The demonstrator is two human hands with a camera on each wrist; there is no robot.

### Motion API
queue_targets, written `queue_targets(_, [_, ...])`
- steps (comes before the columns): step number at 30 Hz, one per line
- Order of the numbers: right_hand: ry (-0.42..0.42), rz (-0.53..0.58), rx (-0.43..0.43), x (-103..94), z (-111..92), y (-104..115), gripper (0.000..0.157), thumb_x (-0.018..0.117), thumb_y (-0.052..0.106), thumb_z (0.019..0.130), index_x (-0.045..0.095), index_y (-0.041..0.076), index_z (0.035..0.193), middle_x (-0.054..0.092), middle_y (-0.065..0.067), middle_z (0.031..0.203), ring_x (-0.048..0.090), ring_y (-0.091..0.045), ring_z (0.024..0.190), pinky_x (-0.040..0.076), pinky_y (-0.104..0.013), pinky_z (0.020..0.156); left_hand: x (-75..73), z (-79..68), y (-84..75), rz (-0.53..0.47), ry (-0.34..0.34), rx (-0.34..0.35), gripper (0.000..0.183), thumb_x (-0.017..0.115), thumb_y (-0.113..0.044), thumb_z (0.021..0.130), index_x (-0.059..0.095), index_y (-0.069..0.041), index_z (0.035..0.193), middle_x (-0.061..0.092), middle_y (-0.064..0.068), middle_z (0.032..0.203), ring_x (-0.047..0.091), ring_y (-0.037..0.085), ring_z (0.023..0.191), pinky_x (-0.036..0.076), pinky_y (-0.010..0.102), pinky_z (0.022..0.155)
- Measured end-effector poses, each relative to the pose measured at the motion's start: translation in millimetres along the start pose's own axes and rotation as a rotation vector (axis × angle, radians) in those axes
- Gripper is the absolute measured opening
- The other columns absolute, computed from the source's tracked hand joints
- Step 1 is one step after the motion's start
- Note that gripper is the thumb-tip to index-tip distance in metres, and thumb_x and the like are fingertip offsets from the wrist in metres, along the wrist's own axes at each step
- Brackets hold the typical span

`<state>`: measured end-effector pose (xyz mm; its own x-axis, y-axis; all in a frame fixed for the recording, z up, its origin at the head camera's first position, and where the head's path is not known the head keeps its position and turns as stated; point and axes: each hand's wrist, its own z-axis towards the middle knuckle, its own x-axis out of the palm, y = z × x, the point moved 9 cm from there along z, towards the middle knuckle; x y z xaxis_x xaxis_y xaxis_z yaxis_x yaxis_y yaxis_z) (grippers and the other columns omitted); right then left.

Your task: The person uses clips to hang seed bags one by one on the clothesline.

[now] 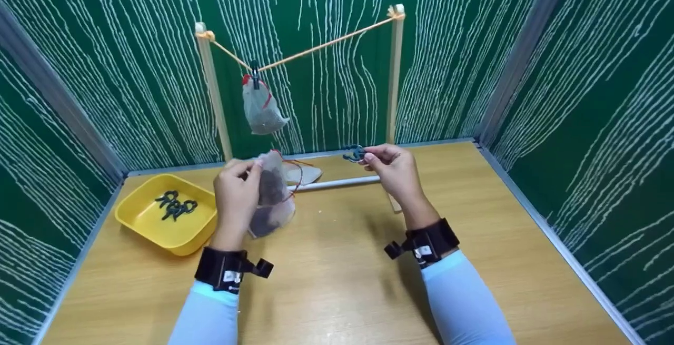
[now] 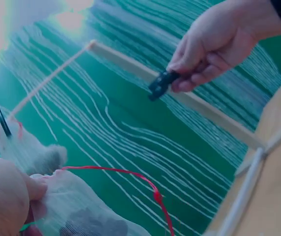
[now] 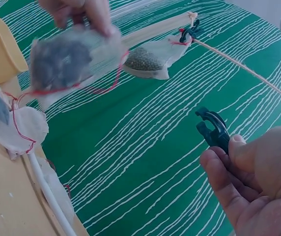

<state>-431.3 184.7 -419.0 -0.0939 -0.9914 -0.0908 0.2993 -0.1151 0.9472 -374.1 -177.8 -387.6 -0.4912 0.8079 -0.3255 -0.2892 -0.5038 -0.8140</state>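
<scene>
My left hand [image 1: 235,192] pinches the top of a sheer drawstring bag [image 1: 273,179] with dark contents and a red cord, held above the table. Between thumb and fingers of my right hand [image 1: 398,174] is a dark green spring clip [image 3: 215,130]; its jaws point away from the hand. Another sheer bag [image 1: 262,110], with grainy contents, hangs from the orange line [image 1: 331,45] by a dark clip [image 1: 255,75]. Two more bags lie on the table: one with dark contents [image 1: 271,219] below the left hand, a pale one [image 1: 305,175] behind.
A yellow tray [image 1: 197,242] holding several dark clips [image 1: 176,207] stands at the left. Two wooden posts [image 1: 395,87] carry the line, which sags at the hanging bag. A white rod [image 1: 337,183] lies between the posts' feet. Green walls [image 1: 337,97] enclose the table.
</scene>
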Motion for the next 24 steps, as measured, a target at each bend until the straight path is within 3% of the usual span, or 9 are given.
queue_targets(5, [-0.005,-0.08,-0.054,2.8,0.5,12.8,0.013,0.079,0.002,0.105,0.084,-0.002,0.116,0.087,-0.018,0.105,0.081,-0.01,0.085,0.068,-0.022,0.083,-16.4,14.1,-41.1,0.019,-0.04,0.119,0.019,0.08,-0.017,0.107,0.089,-0.001,0.112,0.081,0.016,0.102,0.074,0.028,0.094,0.058,0.025,0.081])
queue_targets(9, [-0.002,-0.137,-0.162,6.0,13.5,47.5,0.013,0.078,0.001,0.105,0.083,-0.003,0.117,0.084,-0.025,0.11,0.08,-0.011,0.087,0.068,-0.022,0.082,-17.1,33.6,-76.6,0.026,-0.053,0.213,0.019,0.08,-0.016,0.107,0.088,0.001,0.109,0.082,0.017,0.1,0.074,0.029,0.09,0.061,0.035,0.081])
queue_targets(17, [0.062,-0.401,-0.362,35.4,53.3,155.2,0.018,0.073,0.011,0.11,0.08,0.003,0.126,0.084,-0.014,0.117,0.08,-0.019,0.099,0.066,-0.023,0.087,3.1,73.6,-116.0,0.082,0.021,0.2,0.026,0.07,-0.02,0.115,0.085,0.0,0.123,0.081,0.016,0.12,0.077,0.027,0.105,0.067,0.04,0.094])
queue_targets(21, [0.093,-0.572,-0.484,61.1,69.6,207.4,0.02,0.069,0.015,0.113,0.079,0.005,0.129,0.083,-0.012,0.119,0.077,-0.015,0.098,0.065,-0.027,0.089,9.1,89.6,-124.0,0.142,0.001,0.187,0.025,0.071,-0.022,0.115,0.084,-0.004,0.125,0.084,0.013,0.122,0.079,0.024,0.106,0.068,0.036,0.094])
queue_targets(24, [0.119,-0.656,-0.546,82.4,79.9,233.9,0.021,0.065,0.015,0.116,0.079,0.004,0.129,0.083,-0.013,0.123,0.077,-0.018,0.102,0.065,-0.03,0.093,10.8,96.5,-124.0,0.18,-0.005,0.15,0.025,0.069,-0.026,0.116,0.084,-0.008,0.126,0.084,0.009,0.12,0.079,0.019,0.104,0.068,0.033,0.093])
